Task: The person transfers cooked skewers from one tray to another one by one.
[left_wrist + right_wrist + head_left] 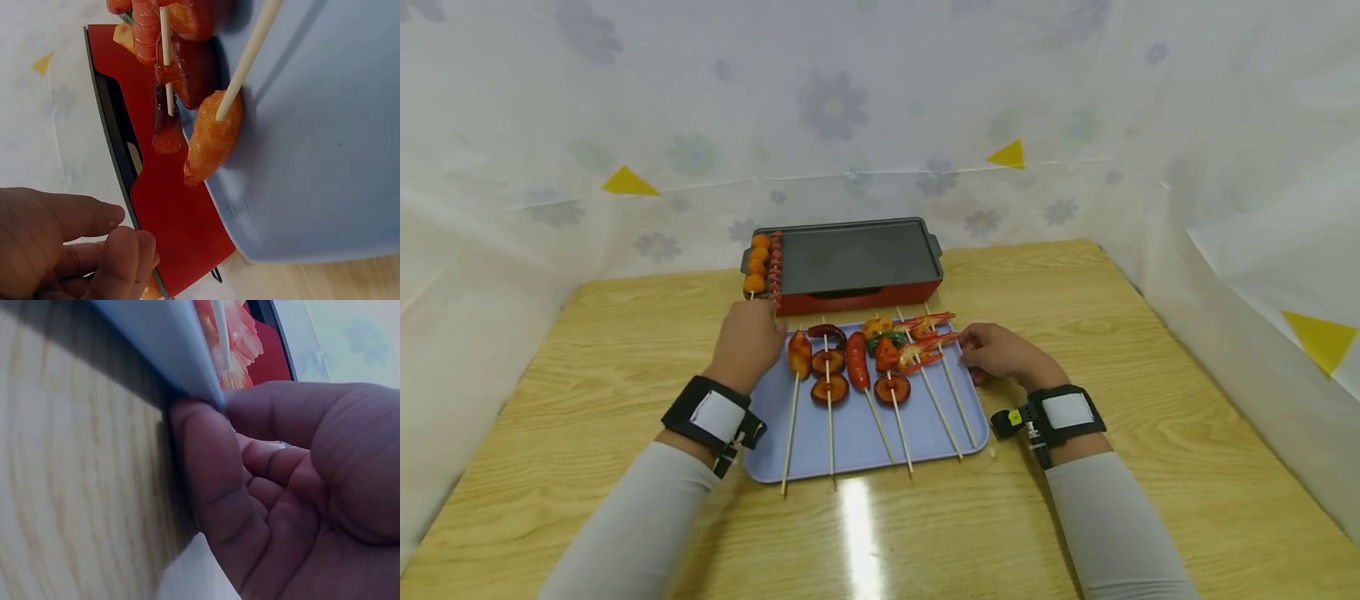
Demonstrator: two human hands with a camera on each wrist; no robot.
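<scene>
My left hand (748, 343) is at the grill's front left corner, thumb and forefinger pinching the stick end of a skewer of small red pieces (776, 265). In the left wrist view a tiny stick tip shows between those fingertips. That skewer lies on the black plate of a red grill (865, 250), beside a skewer of orange balls (758, 258). My right hand (1000, 354) pinches the right rim of a lilac tray (857, 446); in the right wrist view, thumb and finger (212, 456) close on the tray's edge (162, 344).
On the tray lie several skewers: a golden piece (800, 356), mushroom slices (829, 389), a sausage (857, 361), a mixed vegetable one (887, 354) and shrimp (917, 354). Their sticks point toward me, some past the front rim. A wooden table (1150, 417) carries everything; a flowered sheet (865, 100) hangs behind.
</scene>
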